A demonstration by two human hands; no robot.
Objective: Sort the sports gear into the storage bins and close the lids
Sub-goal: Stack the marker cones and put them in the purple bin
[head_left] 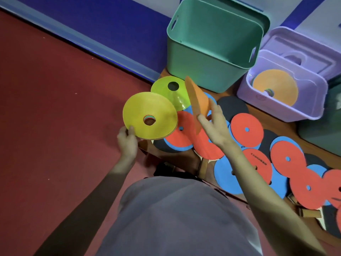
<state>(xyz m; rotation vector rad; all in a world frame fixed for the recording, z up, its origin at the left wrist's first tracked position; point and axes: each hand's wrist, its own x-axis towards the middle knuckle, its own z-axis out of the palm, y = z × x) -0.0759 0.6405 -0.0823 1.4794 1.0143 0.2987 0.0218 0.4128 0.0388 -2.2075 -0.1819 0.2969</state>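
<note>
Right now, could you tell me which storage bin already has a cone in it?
The purple bin, right of the green bin, holds an orange cone.

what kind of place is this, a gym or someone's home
Probably a sports hall or training room rather than a home. A red sports-type floor meets a blue wall, flat red and blue discs lie scattered about, and the left hand holds a stack of marker cones near the storage bins.

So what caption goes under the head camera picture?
Left hand holds a yellow cone stack; right hand lifts an orange cone.
</note>
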